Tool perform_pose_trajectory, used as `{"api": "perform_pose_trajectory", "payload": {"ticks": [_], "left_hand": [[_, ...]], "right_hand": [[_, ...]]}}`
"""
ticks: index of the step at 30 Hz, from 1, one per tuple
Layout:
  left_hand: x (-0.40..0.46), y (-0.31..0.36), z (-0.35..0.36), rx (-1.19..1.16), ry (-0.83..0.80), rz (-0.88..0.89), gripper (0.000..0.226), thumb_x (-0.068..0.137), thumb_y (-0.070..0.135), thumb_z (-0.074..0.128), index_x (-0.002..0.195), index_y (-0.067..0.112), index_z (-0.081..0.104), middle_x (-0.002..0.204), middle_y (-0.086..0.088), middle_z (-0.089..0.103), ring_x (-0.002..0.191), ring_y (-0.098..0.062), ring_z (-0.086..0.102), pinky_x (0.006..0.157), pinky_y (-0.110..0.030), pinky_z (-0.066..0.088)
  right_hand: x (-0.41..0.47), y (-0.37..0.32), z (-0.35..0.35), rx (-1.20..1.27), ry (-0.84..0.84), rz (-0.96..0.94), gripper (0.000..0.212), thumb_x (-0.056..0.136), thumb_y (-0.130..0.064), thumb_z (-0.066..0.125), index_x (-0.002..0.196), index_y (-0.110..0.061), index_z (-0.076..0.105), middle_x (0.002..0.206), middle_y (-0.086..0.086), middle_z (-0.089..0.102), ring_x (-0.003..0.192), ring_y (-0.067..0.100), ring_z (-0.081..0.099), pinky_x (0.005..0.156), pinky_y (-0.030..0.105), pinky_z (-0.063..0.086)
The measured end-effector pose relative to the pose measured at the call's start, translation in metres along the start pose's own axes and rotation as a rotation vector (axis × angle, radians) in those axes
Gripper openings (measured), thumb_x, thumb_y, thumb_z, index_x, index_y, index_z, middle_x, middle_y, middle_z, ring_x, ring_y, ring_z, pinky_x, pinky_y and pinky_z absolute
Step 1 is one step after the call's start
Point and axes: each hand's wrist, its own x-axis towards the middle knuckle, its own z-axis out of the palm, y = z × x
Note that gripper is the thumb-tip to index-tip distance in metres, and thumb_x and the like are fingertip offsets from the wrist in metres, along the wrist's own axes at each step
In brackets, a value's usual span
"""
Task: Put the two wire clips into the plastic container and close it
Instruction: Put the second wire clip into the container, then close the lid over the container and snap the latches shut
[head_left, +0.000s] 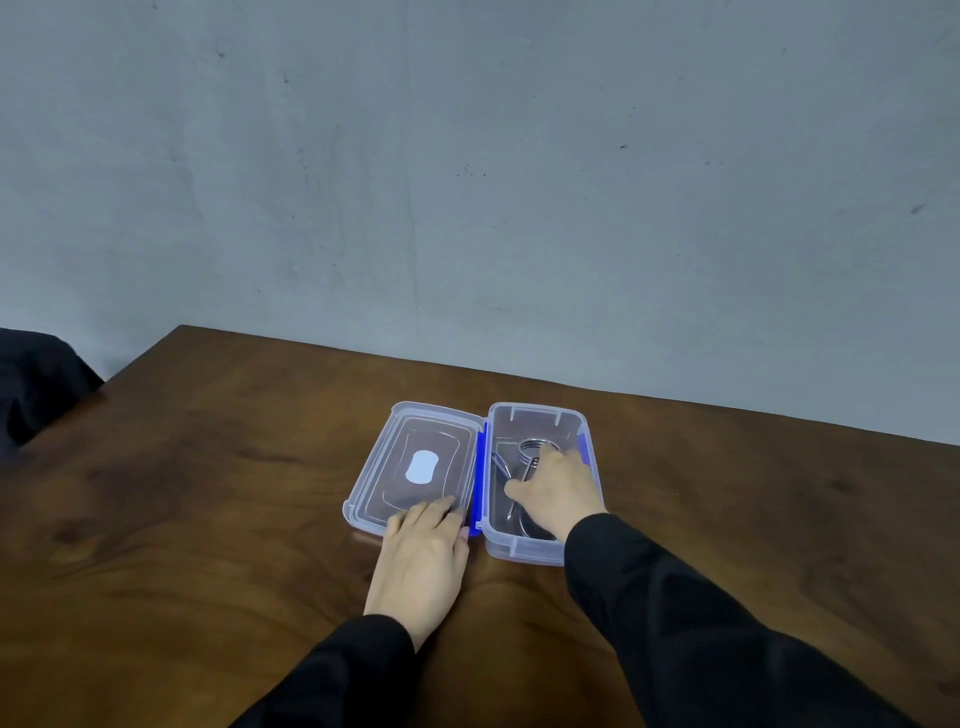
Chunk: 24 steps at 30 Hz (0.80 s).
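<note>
A clear plastic container (540, 415) with blue latches stands open on the brown wooden table (208, 493). Its lid (415, 457) lies flat to the left, joined at a blue hinge, with a white oval label in its middle. Inside the container lie metal wire clips (535, 448); a coiled ring and thin wire arms show beside my fingers. My right hand (558, 493) is inside the container, fingers closed around a wire clip. My left hand (423, 556) rests flat on the lid's near edge, fingers spread.
A grey wall (467, 182) rises right behind the table's far edge. Something dark, like black cloth (36, 384), sits at the left beyond the table corner. Bare wood surrounds the container on all sides.
</note>
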Motion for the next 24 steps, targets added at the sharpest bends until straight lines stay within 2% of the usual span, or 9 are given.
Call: {"api": "perform_pose_trajectory", "payload": {"ticks": [9, 13, 16, 18, 20, 22, 24], "left_hand": [[-0.001, 0.001, -0.002, -0.003, -0.007, 0.014, 0.038, 0.093, 0.034, 0.056, 0.129, 0.023, 0.063, 0.131, 0.006, 0.063, 0.121, -0.013, 0.054, 0.108, -0.034, 0.033], [0.0, -0.001, -0.002, -0.039, -0.007, -0.004, 0.026, 0.085, 0.03, 0.066, 0.109, 0.022, 0.062, 0.121, 0.002, 0.065, 0.112, -0.017, 0.057, 0.102, -0.034, 0.04], [0.0, -0.004, 0.001, -0.033, -0.005, 0.01, 0.014, 0.085, 0.027, 0.07, 0.095, 0.021, 0.062, 0.119, 0.0, 0.065, 0.112, -0.02, 0.057, 0.1, -0.036, 0.043], [-0.001, -0.003, 0.002, -0.034, 0.006, 0.027, 0.009, 0.087, 0.024, 0.07, 0.088, 0.02, 0.061, 0.117, -0.001, 0.066, 0.112, -0.02, 0.058, 0.099, -0.037, 0.044], [-0.001, -0.002, 0.001, -0.028, 0.024, 0.034, 0.007, 0.089, 0.023, 0.069, 0.087, 0.019, 0.063, 0.117, -0.002, 0.067, 0.111, -0.021, 0.059, 0.099, -0.038, 0.045], [-0.001, -0.001, 0.0, -0.031, 0.031, 0.028, 0.005, 0.092, 0.023, 0.066, 0.092, 0.018, 0.065, 0.121, -0.003, 0.066, 0.113, -0.02, 0.059, 0.101, -0.038, 0.043], [0.0, 0.0, -0.001, -0.046, 0.04, 0.021, 0.008, 0.095, 0.023, 0.061, 0.098, 0.018, 0.066, 0.126, -0.003, 0.065, 0.116, -0.02, 0.058, 0.104, -0.038, 0.041]], "right_hand": [[-0.008, -0.001, -0.001, -0.248, 0.027, -0.095, 0.064, 0.094, -0.056, 0.059, 0.14, -0.013, 0.055, 0.142, 0.011, 0.055, 0.121, 0.027, 0.062, 0.098, 0.033, 0.054], [-0.017, 0.006, -0.012, -0.253, 0.28, -0.269, 0.048, 0.099, -0.048, 0.054, 0.136, -0.019, 0.062, 0.134, 0.006, 0.062, 0.121, 0.021, 0.06, 0.097, 0.033, 0.056], [-0.022, 0.023, -0.02, -0.188, 0.4, -0.223, 0.045, 0.101, -0.038, 0.054, 0.142, -0.021, 0.057, 0.14, 0.004, 0.058, 0.124, 0.023, 0.056, 0.097, 0.039, 0.052], [-0.023, 0.04, -0.02, -0.096, 0.339, -0.108, 0.053, 0.103, -0.033, 0.052, 0.152, -0.017, 0.043, 0.149, 0.008, 0.049, 0.131, 0.027, 0.052, 0.102, 0.041, 0.05], [-0.023, 0.054, -0.017, 0.029, 0.199, 0.001, 0.055, 0.105, -0.028, 0.05, 0.156, -0.013, 0.037, 0.15, 0.01, 0.049, 0.126, 0.027, 0.058, 0.1, 0.036, 0.054], [-0.022, 0.06, -0.016, 0.108, 0.119, 0.04, 0.039, 0.105, -0.023, 0.047, 0.142, -0.013, 0.053, 0.132, 0.01, 0.064, 0.104, 0.022, 0.068, 0.086, 0.03, 0.06], [-0.021, 0.063, -0.015, 0.127, 0.105, 0.044, 0.028, 0.105, -0.021, 0.047, 0.127, -0.013, 0.061, 0.114, 0.008, 0.07, 0.09, 0.019, 0.068, 0.071, 0.024, 0.057]]}}
